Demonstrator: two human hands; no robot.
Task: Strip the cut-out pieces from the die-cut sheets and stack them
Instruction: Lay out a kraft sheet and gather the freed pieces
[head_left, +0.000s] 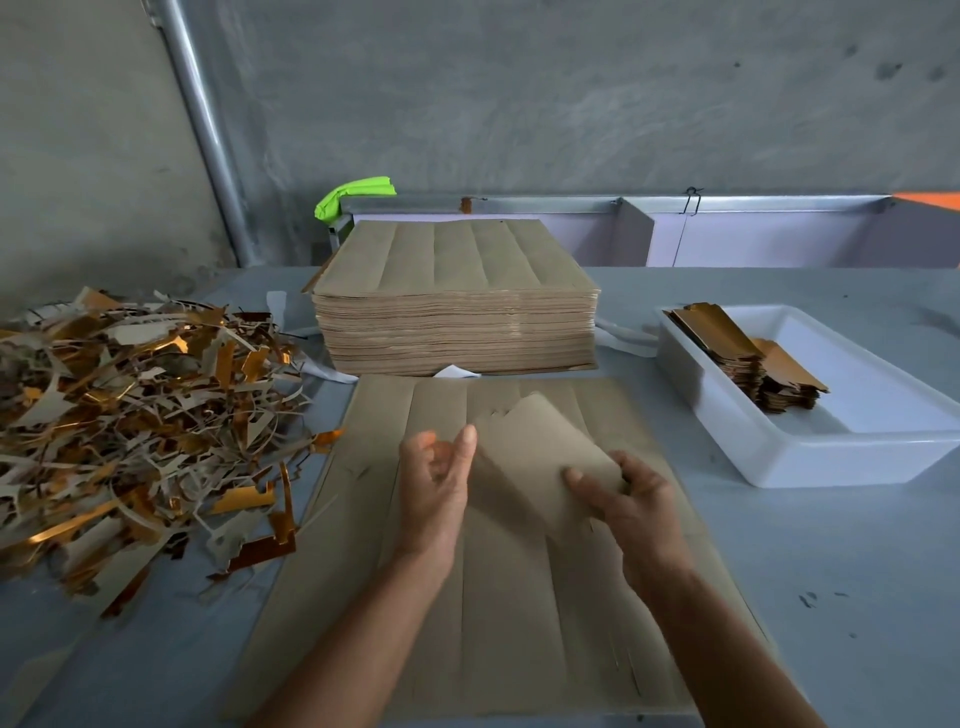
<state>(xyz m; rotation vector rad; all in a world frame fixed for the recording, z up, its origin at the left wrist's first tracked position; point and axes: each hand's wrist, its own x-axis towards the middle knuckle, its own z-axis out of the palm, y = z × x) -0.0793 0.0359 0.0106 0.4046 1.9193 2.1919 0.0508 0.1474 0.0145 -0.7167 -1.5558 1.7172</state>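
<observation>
Right hand (631, 499) pinches a blurry brown cardboard cut-out piece (540, 457) lifted over the flat brown die-cut sheet (498, 597) on the grey table (831, 571) — left hand (439, 478) hovers beside it, fingers loose, holding nothing. Finished gold-backed pieces (753, 358) sit stacked in the white plastic tray (831, 457) (far right), well apart.

Both bare forearms reach forward from the bottom edge, converging toward mid-frame. Left hand (436, 483) raised, palm turned inward to the right, thumb up, fingers loosely curled, nothing clearly gripped. Right hand (628, 499) palm-down, wrist angled left, fingers (582, 480) and thumb pinching the near-right edge of a lifted cut-out piece (535, 447). Hands close together, not touching.
</observation>
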